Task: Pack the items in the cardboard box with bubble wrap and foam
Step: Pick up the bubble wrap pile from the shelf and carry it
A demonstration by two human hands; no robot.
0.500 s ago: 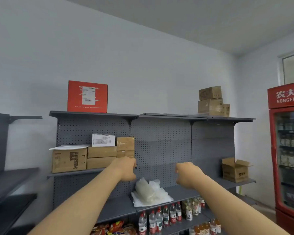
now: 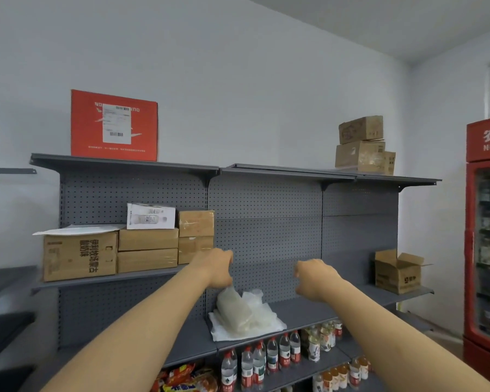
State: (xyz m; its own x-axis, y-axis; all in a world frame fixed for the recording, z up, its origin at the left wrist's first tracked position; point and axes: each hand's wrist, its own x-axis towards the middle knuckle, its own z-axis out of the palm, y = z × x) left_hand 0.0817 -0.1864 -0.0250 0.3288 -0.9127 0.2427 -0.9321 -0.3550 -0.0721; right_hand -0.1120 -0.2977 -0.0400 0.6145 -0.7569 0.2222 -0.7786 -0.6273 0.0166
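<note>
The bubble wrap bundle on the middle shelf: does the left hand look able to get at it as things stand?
Probably yes. The left hand hangs just above the bubble wrap bundle, with nothing between them; the shelf around it lies open. No grip shows yet.

Red fridge header (image 2: 486,138): white Chinese character "农" is showing above the cut-off Latin letters "NONG".
Red carton (image 2: 113,125) on top shelf: white letters "NO" and "NNO" are showing either side of a white shipping label; the label's print and barcode are too small to read.
Large brown carton (image 2: 79,256) on middle shelf: dark Chinese characters are running sideways, not clearly legible.
Open brown carton (image 2: 398,274) at right: dark print is showing, unreadable.
</note>
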